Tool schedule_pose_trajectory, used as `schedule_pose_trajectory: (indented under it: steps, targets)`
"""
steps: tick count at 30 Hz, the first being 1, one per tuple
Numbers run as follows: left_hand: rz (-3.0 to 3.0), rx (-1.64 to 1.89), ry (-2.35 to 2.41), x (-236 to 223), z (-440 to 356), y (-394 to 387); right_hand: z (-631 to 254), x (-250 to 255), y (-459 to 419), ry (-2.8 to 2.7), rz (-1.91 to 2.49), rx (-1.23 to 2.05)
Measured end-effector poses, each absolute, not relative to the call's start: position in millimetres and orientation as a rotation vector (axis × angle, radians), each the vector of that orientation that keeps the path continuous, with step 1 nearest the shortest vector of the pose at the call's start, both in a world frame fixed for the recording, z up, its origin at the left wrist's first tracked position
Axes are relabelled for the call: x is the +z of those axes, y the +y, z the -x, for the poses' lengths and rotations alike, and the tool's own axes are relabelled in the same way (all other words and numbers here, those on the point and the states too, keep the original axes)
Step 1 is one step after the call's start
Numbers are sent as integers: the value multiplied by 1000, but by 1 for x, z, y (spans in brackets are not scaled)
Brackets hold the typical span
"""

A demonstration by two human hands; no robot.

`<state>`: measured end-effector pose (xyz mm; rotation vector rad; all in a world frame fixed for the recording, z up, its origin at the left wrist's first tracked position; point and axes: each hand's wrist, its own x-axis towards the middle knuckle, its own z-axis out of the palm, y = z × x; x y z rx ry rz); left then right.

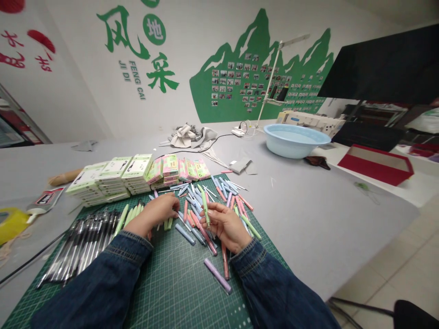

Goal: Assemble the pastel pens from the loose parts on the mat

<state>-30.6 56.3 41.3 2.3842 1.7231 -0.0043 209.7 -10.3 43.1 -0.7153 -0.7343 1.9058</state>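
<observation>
While the right hand (227, 227) is pinching a pale green pen (206, 209) upright, its thumb and fingertips closing narrowly on the barrel, the left hand (152, 212) is curling among loose pastel pens (185, 234) on the green cutting mat (178, 285), and whether its fingers hold anything I cannot tell. A firm pinch near the barrel's middle is giving the pen little room to slip. Three stacks of pale green boxes (113, 176) and five pink packets (180, 168) are sitting beyond, while the loose pens are too many to count.
</observation>
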Motion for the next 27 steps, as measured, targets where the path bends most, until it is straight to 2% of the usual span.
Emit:
schedule_pose_trajectory:
  steps: [6,12,18,24,27]
  targets:
    - [-2528,-65,1445,54,32,52,-210,42,-10,-734,685,1914]
    - [-2535,50,1495,72,39,39,-209,42,-10,-739,684,1914]
    - [-2187,471,1429,105,42,17,-208,37,-10,-816,719,1850]
    - [-1967,1208,1531,137,35,-19,-202,34,-11,-974,715,1659]
    - [-1978,1328,1527,150,27,-30,-201,34,-11,-1038,707,1605]
